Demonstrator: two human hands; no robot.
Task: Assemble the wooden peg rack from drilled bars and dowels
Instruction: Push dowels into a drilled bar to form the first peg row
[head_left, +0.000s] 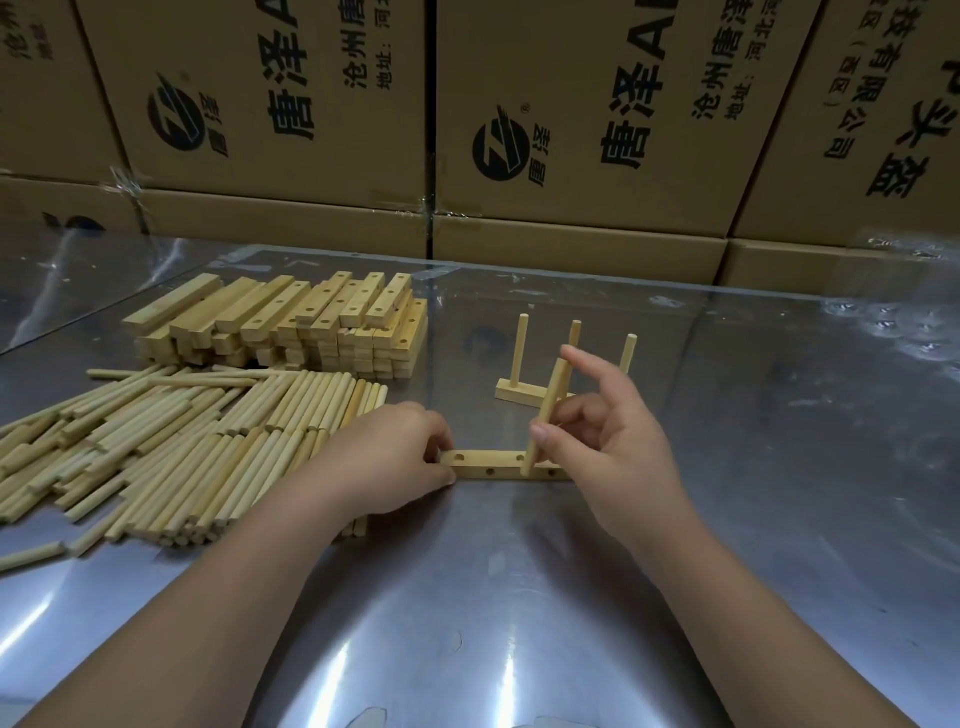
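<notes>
Showed a wall of brown cardboard boxes (571, 93) across the whole bkgd, stacked in at least 2 rows. Carried bold black Chinese print, slanted by the wide-angle lens, plus a round black striped logo (500, 151) on the centre box & a matching one on the box to its left. Left a narrow dark gap (430, 156) btwn the two centre stacks. Had clear packing tape (123, 183) crinkled along the seams at upper left. Stood right behind a shiny grey metal table (519, 597), w/ soft light streaks reflected near the front edge. Included wrinkled clear plastic film (893, 312) lying on the tabletop's far right corner.
</notes>
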